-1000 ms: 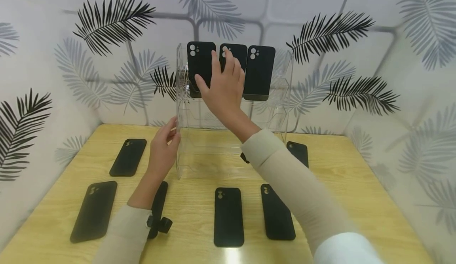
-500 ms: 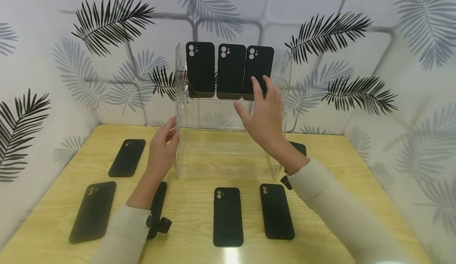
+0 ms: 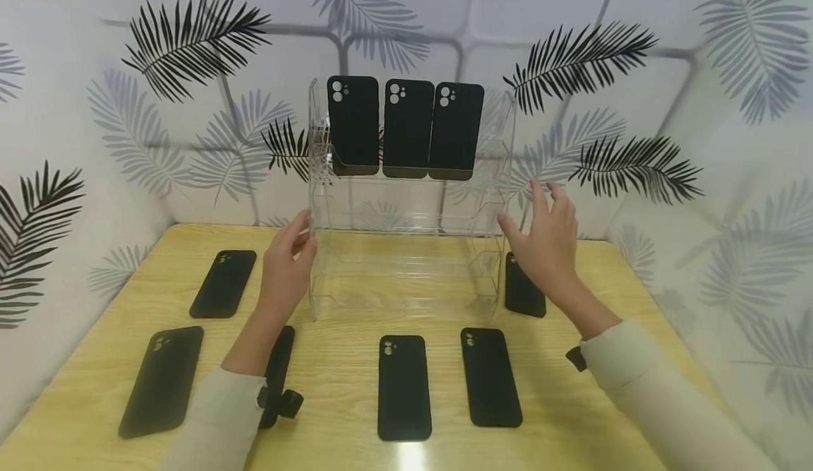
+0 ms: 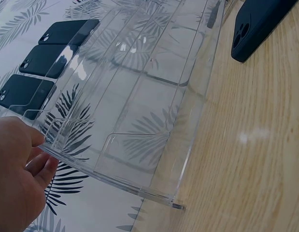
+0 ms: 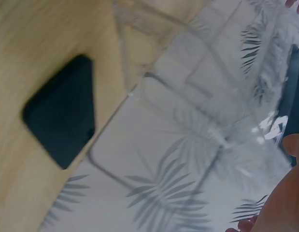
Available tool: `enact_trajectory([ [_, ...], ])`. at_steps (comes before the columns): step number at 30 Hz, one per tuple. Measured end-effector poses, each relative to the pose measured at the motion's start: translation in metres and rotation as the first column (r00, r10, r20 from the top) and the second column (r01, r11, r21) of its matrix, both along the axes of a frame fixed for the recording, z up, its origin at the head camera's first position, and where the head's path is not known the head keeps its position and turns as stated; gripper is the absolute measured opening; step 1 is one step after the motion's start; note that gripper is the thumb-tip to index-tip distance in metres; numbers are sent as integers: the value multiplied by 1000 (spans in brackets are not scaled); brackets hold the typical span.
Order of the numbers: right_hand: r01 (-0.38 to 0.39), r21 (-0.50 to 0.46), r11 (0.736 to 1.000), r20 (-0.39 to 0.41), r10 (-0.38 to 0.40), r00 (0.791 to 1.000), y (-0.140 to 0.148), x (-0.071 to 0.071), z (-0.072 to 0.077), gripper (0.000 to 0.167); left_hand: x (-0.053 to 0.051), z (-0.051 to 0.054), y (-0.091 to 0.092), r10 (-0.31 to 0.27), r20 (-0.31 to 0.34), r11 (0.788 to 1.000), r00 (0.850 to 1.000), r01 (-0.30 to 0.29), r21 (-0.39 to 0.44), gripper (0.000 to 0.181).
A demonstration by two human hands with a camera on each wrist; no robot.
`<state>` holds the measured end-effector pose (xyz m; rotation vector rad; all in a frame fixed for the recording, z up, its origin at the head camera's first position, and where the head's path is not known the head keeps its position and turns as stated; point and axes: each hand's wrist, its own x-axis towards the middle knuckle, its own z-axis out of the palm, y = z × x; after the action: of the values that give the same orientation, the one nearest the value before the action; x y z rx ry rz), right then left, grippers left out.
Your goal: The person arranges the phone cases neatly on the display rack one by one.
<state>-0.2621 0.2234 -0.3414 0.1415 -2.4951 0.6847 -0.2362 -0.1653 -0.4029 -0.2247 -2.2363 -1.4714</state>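
A clear acrylic tiered display rack (image 3: 406,266) stands on the table, with three black phone cases (image 3: 408,128) side by side on its top tier. My left hand (image 3: 287,266) grips the rack's left side panel; in the left wrist view the panel's edge runs between the thumb and fingers of that hand (image 4: 16,174). Beside the rack's right side, my right hand (image 3: 547,241) is raised with fingers spread and holds nothing. Behind it a black phone case (image 3: 524,287) lies on the table, partly hidden by the hand.
More black phone cases lie flat on the wooden table (image 3: 343,379): one at front centre (image 3: 404,386), another to its right (image 3: 491,378), two at left (image 3: 161,379), and one (image 3: 279,372) partly under the left forearm. A leaf-patterned wall (image 3: 406,5) stands close behind the rack.
My right hand has moved from in front of the top-tier phone cases, rightward and down to beside the rack. My left hand stays on the left panel.
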Motion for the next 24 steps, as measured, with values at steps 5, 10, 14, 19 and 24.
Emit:
enact_trajectory([
  [5, 31, -23, 999, 97, -29, 995, 28, -6, -23, 77, 0, 1, 1, 8, -3, 1000, 1000, -8, -6, 50],
  [10, 21, -5, 1000, 269, -19, 963, 50, -15, -56, 86, 0, 0, 1, 7, 15, 1000, 1000, -7, 1, 50],
  [14, -19, -36, 999, 415, 33, 909, 61, -22, -76, 95, 0, -1, 2, 8, 33, 1000, 999, -8, -3, 51],
  [19, -49, -72, 996, 516, 79, 853, 69, -32, -92, 100, 1, 1, 2, 7, 33, 1000, 999, -6, -4, 51],
  [24, -94, -5, 996, 578, 79, 812, 74, -38, -106, 100, 0, 1, 2, 7, 20, 1000, 1000, -7, -3, 51],
])
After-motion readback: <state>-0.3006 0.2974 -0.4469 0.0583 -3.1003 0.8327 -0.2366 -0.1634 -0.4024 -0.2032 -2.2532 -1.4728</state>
